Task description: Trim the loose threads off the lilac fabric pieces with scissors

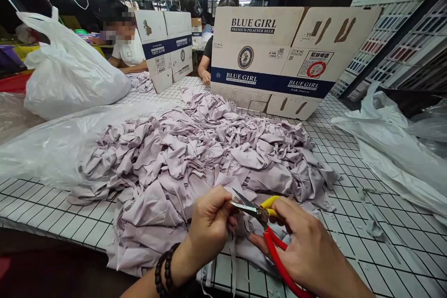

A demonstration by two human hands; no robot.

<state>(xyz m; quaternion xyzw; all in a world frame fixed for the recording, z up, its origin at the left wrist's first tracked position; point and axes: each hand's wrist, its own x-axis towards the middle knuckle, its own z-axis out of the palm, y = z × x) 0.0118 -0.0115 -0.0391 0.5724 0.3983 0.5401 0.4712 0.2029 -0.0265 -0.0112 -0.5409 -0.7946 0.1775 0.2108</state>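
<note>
In the head view my right hand (307,237) grips a pair of scissors (262,214) with red and yellow handles. Their blades stand apart and point left. Just past the blade tips is my left hand (211,219), its fingers pinched on a piece of pale mauve fabric (228,184); the part inside the fingers is mostly hidden. A narrow strip (233,260) hangs below the hands. Both hands are at the near side of a large heap of crumpled mauve fabric pieces (167,158).
The heap lies on a table with a black-and-white grid cover (352,237). Behind it stand an opened cardboard box (258,56) and a smaller one (165,51). Plastic bags (73,63) lie left, another bag (394,149) right. A person (129,46) sits beyond; another is partly hidden.
</note>
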